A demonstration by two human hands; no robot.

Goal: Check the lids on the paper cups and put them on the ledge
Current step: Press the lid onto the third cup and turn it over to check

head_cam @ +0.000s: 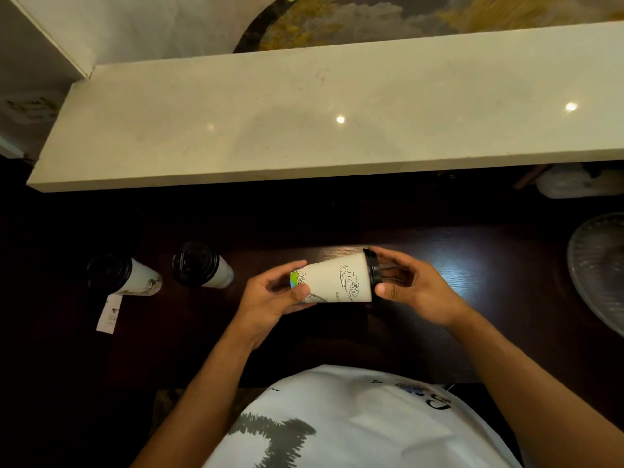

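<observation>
A white paper cup [337, 282] with a line drawing lies sideways in the air above the dark table, its black lid [371, 266] pointing right. My left hand [270, 298] grips the cup's base end between thumb and fingers. My right hand [412, 288] curls round the lid, thumb at its lower edge. Two more lidded paper cups stand on the table at the left: one [202, 265] nearer the middle and one [121, 275] farther left. The pale stone ledge [304, 130] runs across the view beyond the table.
A white paper slip [108, 314] lies by the far-left cup. A round glass dish [597, 275] sits at the right edge of the dark table [472, 298]. A pale container [574, 182] stands under the ledge at the right.
</observation>
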